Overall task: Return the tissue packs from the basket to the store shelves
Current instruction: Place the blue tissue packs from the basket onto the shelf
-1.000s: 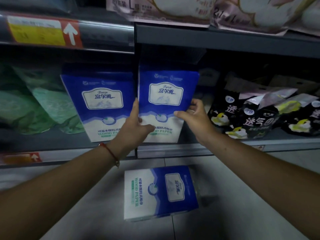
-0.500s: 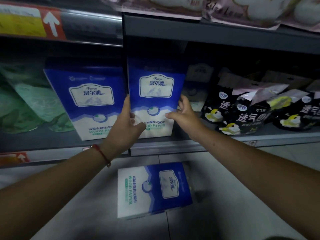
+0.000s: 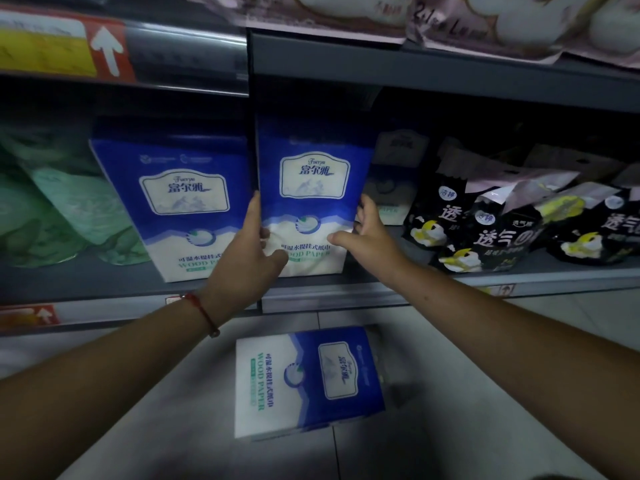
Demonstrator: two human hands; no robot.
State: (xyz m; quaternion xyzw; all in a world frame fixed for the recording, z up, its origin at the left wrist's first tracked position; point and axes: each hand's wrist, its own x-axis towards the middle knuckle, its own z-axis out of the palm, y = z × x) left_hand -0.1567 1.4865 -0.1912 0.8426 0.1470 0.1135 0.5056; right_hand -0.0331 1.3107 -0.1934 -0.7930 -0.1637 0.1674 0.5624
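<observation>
On the left a blue-and-white plastic tissue pack (image 3: 180,206) stands upright on the grey metal shelf (image 3: 398,292). Next to it, just touching or nearly so, a 2nd blue-and-white tissue pack (image 3: 308,188) stands tall, long side up & down. The left hand (image 3: 247,258) holds its left edge, fingers up the side, thumb on the front. The right hand (image 3: 367,237) holds its right edge, fingers curled round, thumb in front. Pack sits between both hands, so it likely just needs a push straight back. A 3rd flat blue-and-white pack (image 3: 304,379) lies on the pale tile floor (image 3: 450,427) below, nearer the right arm.
</observation>
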